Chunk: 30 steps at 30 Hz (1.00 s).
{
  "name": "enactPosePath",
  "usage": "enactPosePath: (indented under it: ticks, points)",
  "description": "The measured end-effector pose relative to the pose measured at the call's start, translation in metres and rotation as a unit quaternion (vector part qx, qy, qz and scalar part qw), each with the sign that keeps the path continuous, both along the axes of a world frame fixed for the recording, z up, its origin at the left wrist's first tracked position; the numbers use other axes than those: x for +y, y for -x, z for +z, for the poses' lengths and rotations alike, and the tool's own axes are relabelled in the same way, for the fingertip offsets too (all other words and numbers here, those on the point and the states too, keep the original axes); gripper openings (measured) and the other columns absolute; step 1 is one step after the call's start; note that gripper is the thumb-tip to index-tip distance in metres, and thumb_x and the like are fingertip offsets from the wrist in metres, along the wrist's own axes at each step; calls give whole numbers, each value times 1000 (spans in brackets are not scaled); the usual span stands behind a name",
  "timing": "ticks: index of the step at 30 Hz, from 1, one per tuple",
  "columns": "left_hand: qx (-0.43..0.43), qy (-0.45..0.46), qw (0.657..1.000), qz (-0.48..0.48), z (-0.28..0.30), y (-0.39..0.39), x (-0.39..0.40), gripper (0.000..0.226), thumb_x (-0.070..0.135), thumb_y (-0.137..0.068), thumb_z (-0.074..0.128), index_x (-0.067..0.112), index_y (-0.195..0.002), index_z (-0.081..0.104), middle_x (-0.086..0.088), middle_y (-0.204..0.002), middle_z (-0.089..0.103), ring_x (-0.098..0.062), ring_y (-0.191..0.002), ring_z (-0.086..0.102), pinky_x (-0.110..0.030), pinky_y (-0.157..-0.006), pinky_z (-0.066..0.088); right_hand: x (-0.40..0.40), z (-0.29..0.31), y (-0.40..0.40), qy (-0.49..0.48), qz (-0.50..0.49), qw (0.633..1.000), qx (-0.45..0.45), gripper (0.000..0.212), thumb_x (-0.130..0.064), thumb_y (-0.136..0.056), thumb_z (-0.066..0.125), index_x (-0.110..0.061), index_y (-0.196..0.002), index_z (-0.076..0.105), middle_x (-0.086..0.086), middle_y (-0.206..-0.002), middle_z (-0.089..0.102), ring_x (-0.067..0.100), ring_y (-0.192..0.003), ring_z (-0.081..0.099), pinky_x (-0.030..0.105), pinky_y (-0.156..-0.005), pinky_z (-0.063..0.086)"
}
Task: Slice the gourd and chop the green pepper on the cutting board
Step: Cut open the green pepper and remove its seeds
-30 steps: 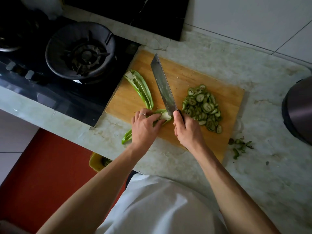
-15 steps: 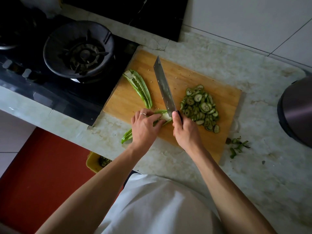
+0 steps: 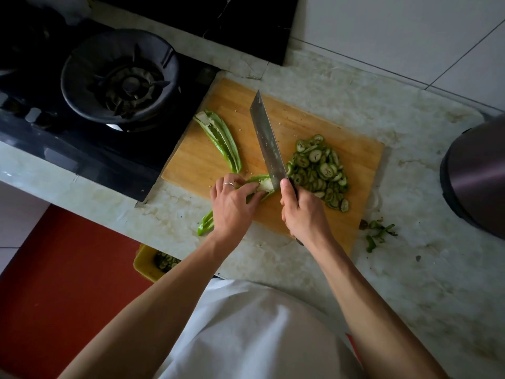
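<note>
A: What is each hand doing?

B: The right hand (image 3: 303, 212) is wrapped tight round the handle of the knife (image 3: 266, 140), thumb up beside the blade's heel. The blade points away across the board (image 3: 308, 124), and its edge rests at the cut, pale end of a pepper half (image 3: 259, 186).

A: And the left?

B: The left hand (image 3: 232, 203) has its fingers curled over that pepper half, pinning it to the board's near edge. A ring (image 3: 228, 184) shows on one finger. The pepper's tip (image 3: 205, 223) sticks out behind the hand, past the board and over the counter (image 3: 410, 269).

A: Where is the other pepper piece?

B: A second half (image 3: 221, 139) lies cut side up on the board's left part, apart from both hands.

A: The gourd?

B: Already in slices (image 3: 319, 170), heaped on the board just right of the blade. Some green scraps (image 3: 378, 232) lie on the counter off the board's right corner.

A: Anything else around?

B: A burner (image 3: 120, 77) to the left, a dark round pot (image 3: 475, 173) at the right edge, and a yellow tub (image 3: 147, 262) below the counter holding something green.
</note>
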<state>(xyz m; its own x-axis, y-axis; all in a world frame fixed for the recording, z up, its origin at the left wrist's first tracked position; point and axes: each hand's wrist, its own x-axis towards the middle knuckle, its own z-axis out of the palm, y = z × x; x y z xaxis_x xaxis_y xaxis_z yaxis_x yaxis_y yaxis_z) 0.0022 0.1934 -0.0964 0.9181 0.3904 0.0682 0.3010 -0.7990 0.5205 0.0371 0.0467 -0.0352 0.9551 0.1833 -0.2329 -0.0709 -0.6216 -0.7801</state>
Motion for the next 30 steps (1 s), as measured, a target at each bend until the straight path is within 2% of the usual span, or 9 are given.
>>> enactPosePath:
  ticks: [10,15,18,21,24,30]
  points:
    - [-11,-19,1000,-21,2,-3,0,24,35,-85,77,19,-102,79,-9,-103,61,-32,-95,52,-43,-82,39,0,-1,-1,5,-12,1000,12,43,-49,-102,39,-32,-65,50,-2,-59,59,24,-57,60,46,-60,54]
    - [-11,-8,999,-38,3,-5,1,23,31,-85,78,14,-102,78,-9,-95,60,-31,-88,54,-39,-76,40,2,-3,-3,11,-8,1000,17,46,-51,-102,38,-26,-67,53,3,-62,63,18,-52,55,43,-56,54]
    - [3,5,999,-46,5,-6,2,24,32,-88,75,15,-104,78,-7,-94,62,-29,-88,57,-38,-76,40,4,-5,-5,10,1,1000,5,44,-50,-102,37,-31,-65,50,-3,-59,60,14,-50,54,39,-58,52]
    - [12,6,999,-45,5,-7,2,24,35,-89,73,17,-104,78,-5,-95,64,-28,-92,57,-38,-77,39,1,-10,-3,3,7,1000,-5,41,-49,-103,38,-33,-67,50,-7,-57,58,18,-58,61,38,-62,50]
    - [23,9,999,-42,7,-7,1,25,35,-89,72,17,-106,77,-6,-97,66,-28,-94,58,-39,-78,40,-3,-18,1,-9,5,1000,-11,47,-57,-99,34,-24,-72,54,-4,-54,57,20,-57,61,41,-62,50]
    - [37,21,998,-45,12,-9,0,28,37,-93,68,21,-114,75,-8,-101,64,-30,-98,57,-39,-82,40,0,-25,1,-3,4,1000,-30,56,-69,-89,27,-23,-75,55,-5,-55,56,21,-56,62,40,-59,49]
